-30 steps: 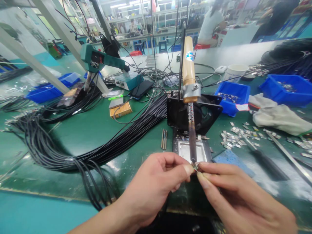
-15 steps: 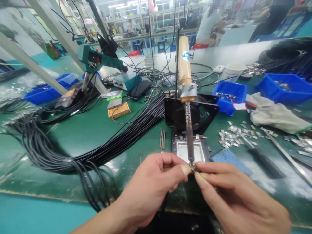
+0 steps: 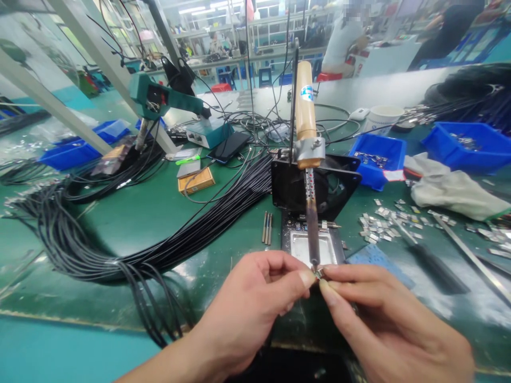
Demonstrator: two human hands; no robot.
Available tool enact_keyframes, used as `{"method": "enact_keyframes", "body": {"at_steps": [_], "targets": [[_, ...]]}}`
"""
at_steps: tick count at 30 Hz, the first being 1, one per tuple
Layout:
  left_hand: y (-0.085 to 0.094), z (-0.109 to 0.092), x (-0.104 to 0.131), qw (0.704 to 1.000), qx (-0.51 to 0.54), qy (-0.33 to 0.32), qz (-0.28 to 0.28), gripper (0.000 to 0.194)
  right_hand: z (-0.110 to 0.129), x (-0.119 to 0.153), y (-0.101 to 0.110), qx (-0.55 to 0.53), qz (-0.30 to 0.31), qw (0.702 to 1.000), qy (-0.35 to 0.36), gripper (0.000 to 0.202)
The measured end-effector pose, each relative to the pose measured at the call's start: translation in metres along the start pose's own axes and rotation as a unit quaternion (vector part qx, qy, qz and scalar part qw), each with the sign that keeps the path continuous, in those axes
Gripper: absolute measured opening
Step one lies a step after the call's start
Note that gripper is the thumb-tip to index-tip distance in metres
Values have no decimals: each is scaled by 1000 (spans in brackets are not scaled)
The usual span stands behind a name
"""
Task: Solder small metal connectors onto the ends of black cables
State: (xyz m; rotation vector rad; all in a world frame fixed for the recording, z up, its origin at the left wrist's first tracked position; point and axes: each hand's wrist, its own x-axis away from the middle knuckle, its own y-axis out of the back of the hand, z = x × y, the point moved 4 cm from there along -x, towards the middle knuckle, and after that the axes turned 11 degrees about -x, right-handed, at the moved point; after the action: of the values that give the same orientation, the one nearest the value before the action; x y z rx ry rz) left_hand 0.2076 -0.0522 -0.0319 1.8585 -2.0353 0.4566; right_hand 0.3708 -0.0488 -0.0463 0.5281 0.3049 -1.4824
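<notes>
Electronics assembly workshop

A wooden-handled soldering iron [image 3: 307,159] stands clamped over a green bench [image 3: 159,213], with bundled black cables [image 3: 167,244], blue plastic parts bins [image 3: 379,151], and further workbenches behind.

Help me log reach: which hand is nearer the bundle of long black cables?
Left. The left hand lies just right of the bundle of long black cables; the right hand is farther right.

One camera, riding on the person's head, is looking forward and down across the green workbench [image 3: 159,213]. It is sitting close over the left hand [image 3: 255,303] and right hand [image 3: 383,324] at the bottom edge, facing the fixed soldering iron [image 3: 308,159], and taking in distant benches behind.
</notes>
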Motion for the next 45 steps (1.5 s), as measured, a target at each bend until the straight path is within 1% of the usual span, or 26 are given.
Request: {"method": "enact_keyframes", "body": {"at_steps": [7, 17, 26, 33, 38, 45], "targets": [[0, 0, -1, 1000, 0, 0, 4, 19, -1, 2, 1, -10, 5, 1000, 7, 15], [0, -3, -1, 1000, -6, -3, 6, 19, 1, -1, 0, -4, -4, 1000, 6, 12], [0, -2, 0, 1000, -11, -1, 4, 19, -1, -2, 0, -9, 6, 1000, 18, 14], [0, -3, 2, 1000, -15, -3, 4, 19, 0, 2, 1, -29, 12, 999, 6, 17], [0, -1, 2, 1000, -16, 0, 1, 17, 1, 3, 0, -20, -9, 1000, -16, 14], [0, 1, 1, 1000, -8, 0, 2, 18, 0, 4, 0, -17, -11, 999, -27, 14]]}}
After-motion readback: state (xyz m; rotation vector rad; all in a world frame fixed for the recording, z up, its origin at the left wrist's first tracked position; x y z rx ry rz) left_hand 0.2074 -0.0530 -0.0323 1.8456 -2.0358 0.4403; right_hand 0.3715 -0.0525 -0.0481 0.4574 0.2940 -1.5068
